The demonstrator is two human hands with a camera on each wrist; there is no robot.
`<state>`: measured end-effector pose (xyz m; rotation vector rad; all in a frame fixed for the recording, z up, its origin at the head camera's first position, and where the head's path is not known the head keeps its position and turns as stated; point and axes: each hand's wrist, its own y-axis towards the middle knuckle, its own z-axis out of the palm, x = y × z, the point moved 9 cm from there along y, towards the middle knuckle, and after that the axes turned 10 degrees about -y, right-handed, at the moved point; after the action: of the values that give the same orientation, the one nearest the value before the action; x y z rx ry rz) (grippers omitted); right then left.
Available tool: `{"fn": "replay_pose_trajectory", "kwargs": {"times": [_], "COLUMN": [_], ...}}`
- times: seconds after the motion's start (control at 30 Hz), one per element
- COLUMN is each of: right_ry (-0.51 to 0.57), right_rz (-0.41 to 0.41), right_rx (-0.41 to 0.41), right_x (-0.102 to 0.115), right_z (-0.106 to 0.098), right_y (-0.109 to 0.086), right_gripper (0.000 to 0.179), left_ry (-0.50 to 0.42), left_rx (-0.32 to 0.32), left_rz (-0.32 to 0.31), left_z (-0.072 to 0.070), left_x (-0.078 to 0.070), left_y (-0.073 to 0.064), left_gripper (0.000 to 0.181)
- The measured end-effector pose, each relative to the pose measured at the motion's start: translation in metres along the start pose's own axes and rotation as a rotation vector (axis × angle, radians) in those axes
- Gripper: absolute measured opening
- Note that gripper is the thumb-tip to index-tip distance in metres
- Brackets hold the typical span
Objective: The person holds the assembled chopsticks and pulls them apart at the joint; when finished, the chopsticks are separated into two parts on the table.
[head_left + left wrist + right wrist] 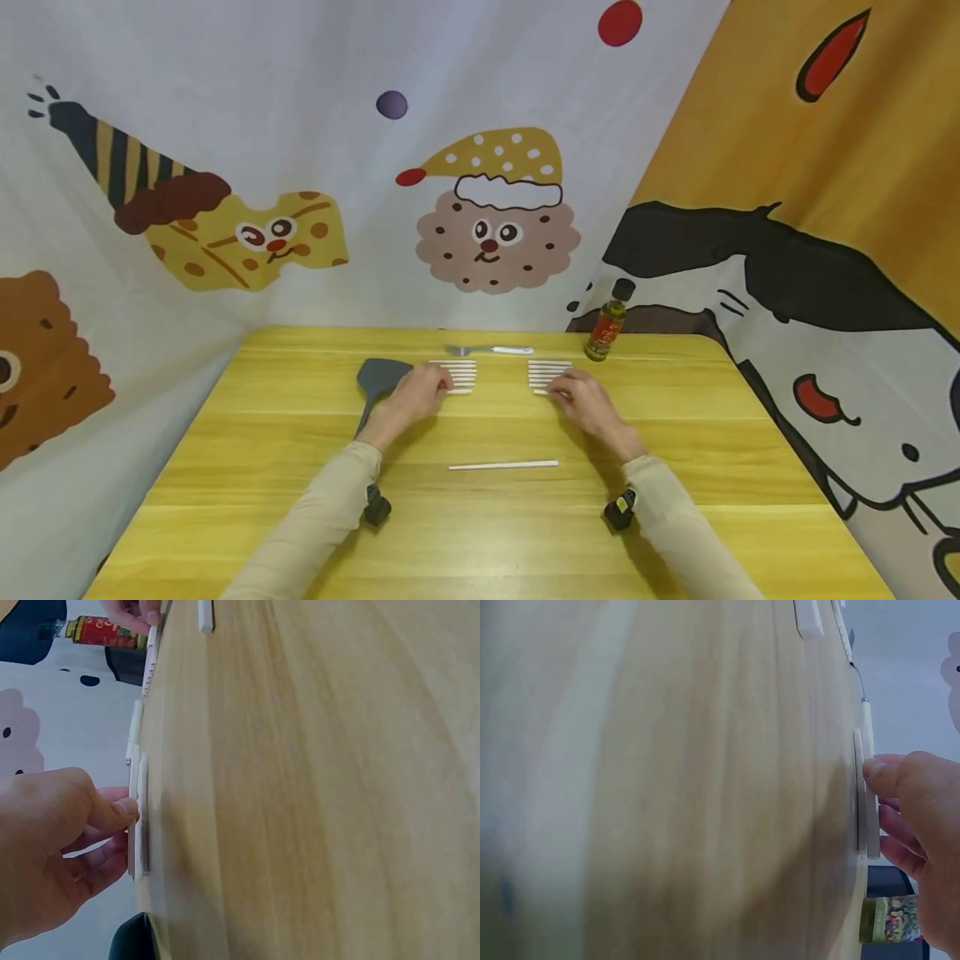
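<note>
Two sets of short white sticks lie in parallel rows, the left set point(462, 372) and the right set point(550, 367). At the near end of the left set, my left hand point(416, 395) pinches a white stick point(142, 840) between thumb and fingers, low over the table. My right hand point(591, 406) likewise pinches a white stick point(871, 817) at the near side of the right set, with another stick right beside it. Parts of both sets are hidden behind the fingers. Closer to me lies a longer white stick point(502, 466), apart from both hands.
A grey spatula point(381, 375) lies just left of my left hand, its handle partly behind the wrist. Beyond the sticks is a fork point(512, 350) with a white handle. A dark-capped bottle point(604, 331) stands at the back right of the wooden table point(510, 533).
</note>
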<state>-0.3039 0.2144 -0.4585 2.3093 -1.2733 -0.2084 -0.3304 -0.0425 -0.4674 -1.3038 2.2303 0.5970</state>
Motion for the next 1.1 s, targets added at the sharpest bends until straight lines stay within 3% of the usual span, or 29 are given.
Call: {"fn": "replay_pose_trajectory", "kwargs": {"times": [0.33,0.57,1.1], "right_ry": [-0.001,0.014,0.016], "right_rz": [-0.002,0.023,0.062], "right_rx": [0.009,0.018,0.043], "right_x": [0.0023,-0.0006,-0.0062], "right_z": [0.0069,0.0054,0.0095], "right_y": [0.0045,0.0050,0.0071], "right_gripper": [0.013,0.014,0.009], "left_ry": [0.021,0.001,0.024], "left_rx": [-0.018,-0.016,-0.019], "left_rz": [0.040,-0.016,-0.018], "left_z": [0.0038,0.0049,0.0077], "left_x": [-0.0035,0.0008,0.0005], "left_y": [0.0008,0.0034,0.0073], "left_gripper": [0.017,0.016,0.013]}}
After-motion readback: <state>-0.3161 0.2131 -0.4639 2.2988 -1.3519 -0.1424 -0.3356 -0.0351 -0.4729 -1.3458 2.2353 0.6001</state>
